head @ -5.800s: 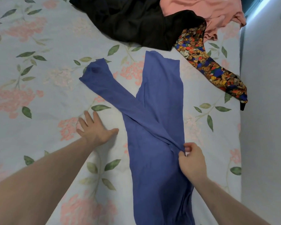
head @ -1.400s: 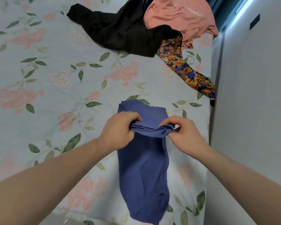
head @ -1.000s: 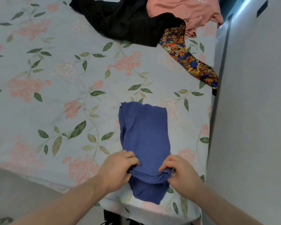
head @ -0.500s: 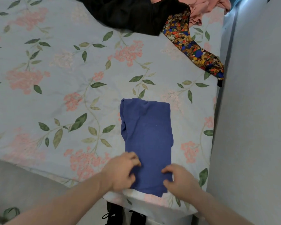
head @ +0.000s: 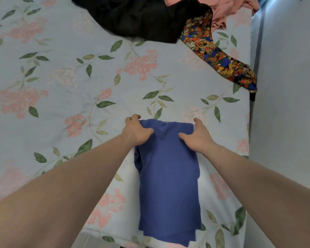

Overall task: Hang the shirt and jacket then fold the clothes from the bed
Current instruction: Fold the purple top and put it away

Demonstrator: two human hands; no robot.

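Observation:
A blue garment point(head: 168, 185), folded into a long rectangle, lies on the floral bedsheet point(head: 61, 86) near the bed's front edge. My left hand point(head: 135, 130) grips its far left corner, with fingers curled under the cloth. My right hand point(head: 197, 136) holds the far right corner, thumb on top. At the far end of the bed lie a black garment point(head: 141, 17), a pink garment point(head: 227, 9) and a colourful bear-print garment point(head: 218, 56).
A pale wall point(head: 290, 104) runs close along the bed's right side. The bed's front edge point(head: 115, 238) is at the bottom of the view, with the blue garment's near end hanging slightly over it.
Both hands have moved from the near end of the blue garment to its far end and taken hold of the two far corners.

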